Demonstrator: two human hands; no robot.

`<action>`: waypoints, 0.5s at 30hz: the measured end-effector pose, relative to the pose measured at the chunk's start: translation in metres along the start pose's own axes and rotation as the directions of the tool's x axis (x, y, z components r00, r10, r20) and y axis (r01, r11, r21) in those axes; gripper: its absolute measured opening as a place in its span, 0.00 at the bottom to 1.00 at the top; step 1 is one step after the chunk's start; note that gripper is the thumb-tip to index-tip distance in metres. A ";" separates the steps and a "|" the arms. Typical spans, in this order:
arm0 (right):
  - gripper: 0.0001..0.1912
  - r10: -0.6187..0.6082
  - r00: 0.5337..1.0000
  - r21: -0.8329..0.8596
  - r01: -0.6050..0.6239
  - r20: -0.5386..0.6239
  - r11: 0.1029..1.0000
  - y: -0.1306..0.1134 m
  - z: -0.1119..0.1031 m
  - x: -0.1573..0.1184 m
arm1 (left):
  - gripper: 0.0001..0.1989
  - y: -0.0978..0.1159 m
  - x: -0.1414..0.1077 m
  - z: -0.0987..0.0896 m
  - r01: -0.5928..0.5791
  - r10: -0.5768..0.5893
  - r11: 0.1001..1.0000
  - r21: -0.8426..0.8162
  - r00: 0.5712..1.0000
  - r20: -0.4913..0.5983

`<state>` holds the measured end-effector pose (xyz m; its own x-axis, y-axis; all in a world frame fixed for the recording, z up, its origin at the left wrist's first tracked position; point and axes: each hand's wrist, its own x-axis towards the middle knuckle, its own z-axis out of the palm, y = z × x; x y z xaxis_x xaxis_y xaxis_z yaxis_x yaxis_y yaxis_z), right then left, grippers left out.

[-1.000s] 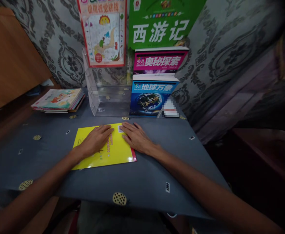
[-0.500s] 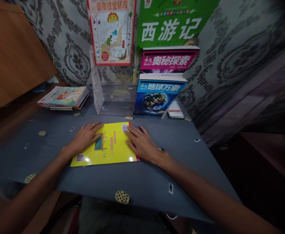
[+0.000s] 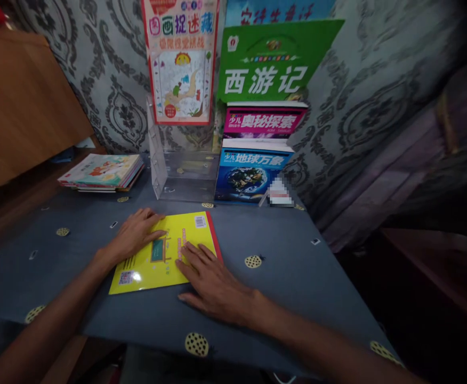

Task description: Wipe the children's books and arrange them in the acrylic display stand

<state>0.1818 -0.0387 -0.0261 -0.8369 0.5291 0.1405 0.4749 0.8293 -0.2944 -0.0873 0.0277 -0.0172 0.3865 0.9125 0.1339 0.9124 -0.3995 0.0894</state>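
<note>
A yellow book [image 3: 157, 274] with a red strip along its right side lies flat on the table, showing a barcode, a small chalkboard picture and pink lettering. My left hand [image 3: 137, 233] rests at its left edge, thumb on the cover and fingers stretched toward the far corner. Lower right on the same book, my right hand [image 3: 211, 285] lies palm down with its fingers spread over the cover. The thumb of that hand reaches past the near edge. Neither hand is closed round anything.
Behind the book stands a clear acrylic rack [image 3: 157, 160] holding a red-bordered book [image 3: 182, 69], a green book [image 3: 265, 58], a magenta book [image 3: 257, 122] and a blue earth book [image 3: 245, 178]. A book stack [image 3: 101, 173] lies at left, near a wooden panel [image 3: 25, 106]. Grey-blue cloth [image 3: 293, 298] covers the table.
My right hand has slid from the book's far right corner toward me and left, onto its lower right part. My left hand stays at the left edge. The view has tilted up slightly.
</note>
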 end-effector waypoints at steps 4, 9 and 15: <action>0.24 -0.010 1.000 0.039 0.011 -0.014 0.999 0.013 -0.008 -0.003 | 0.25 0.005 0.001 -0.006 0.044 -0.045 0.999 0.011 0.999 0.029; 0.22 -0.029 0.999 0.028 0.030 -0.040 0.999 0.036 -0.013 -0.013 | 0.25 0.016 0.000 -0.008 0.140 -0.141 0.990 0.026 0.986 0.086; 0.22 -0.007 0.997 0.022 0.009 -0.081 1.000 0.062 -0.022 -0.039 | 0.27 0.036 0.004 -0.014 0.164 -0.142 0.978 -0.125 0.975 0.173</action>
<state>0.2501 -0.0036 -0.0293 -0.8153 0.5362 0.2184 0.4615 0.8297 -0.3141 -0.0544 0.0155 0.0002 0.2708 0.9612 -0.0531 0.9393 -0.2518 0.2331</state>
